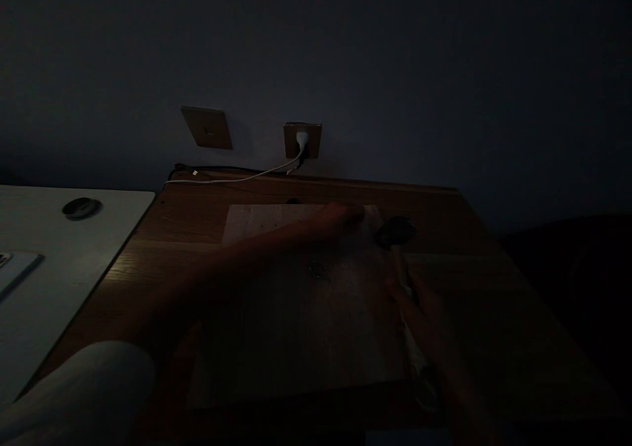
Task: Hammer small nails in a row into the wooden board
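Your right hand point(421, 313) is gripping a hammer point(399, 262), head at the right edge of the wooden board point(306, 341). Your left arm point(241, 255) is crossing diagonally, left hand point(338, 219) near the far edge; too dark to tell if closed.

Open room over the board point(306, 341)'s near edge, between left forearm point(222, 265) across its left edge and hammer point(395, 232) along the right.

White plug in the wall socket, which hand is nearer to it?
Left. The left hand is near the far edge of the board, below and right of the white plug; the right hand is lower right, farther off, holding the hammer.
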The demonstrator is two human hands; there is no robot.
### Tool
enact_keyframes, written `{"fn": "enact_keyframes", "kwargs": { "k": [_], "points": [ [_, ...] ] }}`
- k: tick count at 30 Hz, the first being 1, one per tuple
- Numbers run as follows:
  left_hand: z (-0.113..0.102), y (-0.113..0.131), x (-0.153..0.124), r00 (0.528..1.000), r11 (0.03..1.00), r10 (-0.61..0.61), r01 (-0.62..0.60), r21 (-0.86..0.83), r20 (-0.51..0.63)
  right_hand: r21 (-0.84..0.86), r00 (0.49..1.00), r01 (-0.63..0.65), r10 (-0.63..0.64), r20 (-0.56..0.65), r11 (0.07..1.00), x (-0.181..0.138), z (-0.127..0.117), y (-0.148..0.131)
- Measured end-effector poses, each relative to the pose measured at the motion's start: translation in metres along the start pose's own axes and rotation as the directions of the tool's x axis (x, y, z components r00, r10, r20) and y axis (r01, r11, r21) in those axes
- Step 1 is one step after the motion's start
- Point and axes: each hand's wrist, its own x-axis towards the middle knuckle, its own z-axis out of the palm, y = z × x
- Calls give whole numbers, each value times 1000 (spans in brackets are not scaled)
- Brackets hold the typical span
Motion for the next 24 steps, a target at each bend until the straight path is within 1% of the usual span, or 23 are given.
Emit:
{"fn": "enact_keyframes", "kwargs": {
  "k": [3, 7, 9, 12, 13, 17, 19, 21, 24],
  "points": [
    [1, 0, 2, 1000, 999, 19, -19, -37, -4, 40, 999, -19, 18, 27, 999, 1, -2, -2],
    [5, -4, 4, 999, 995, 16, -20, -102, -37, 110, 996, -84, 82, 18, 990, 5, -6, -7],
    [7, -6, 3, 998, 991, 10, -17, -133, -55, 120, 998, -65, 63, 17, 991, 9, -8, -8],
    [9, -9, 3, 997, 986, -6, -8, -169, -81, 123, 1000, 18, -18, 3, 992, 14, -6, -13],
    [10, -10, 4, 996, 984, -11, -5, -179, -88, 127, 1000, 27, -29, 11, 992, 15, -5, -16],
    [11, -11, 4, 996, 972, -49, 30, -232, -77, 172, 997, 1, -14, 72, 985, 12, 3, -36],
    [11, -11, 4, 995, 968, -73, 54, -247, -66, 182, 997, -9, -6, 78, 983, 11, 6, -45],
    [10, -11, 4, 994, 966, -84, 64, -251, -69, 185, 996, -9, -8, 87, 983, 10, 8, -49],
    [10, -10, 3, 994, 961, -80, 58, -270, -71, 180, 995, 22, -39, 93, 983, 12, 13, -48]
  ]
}}
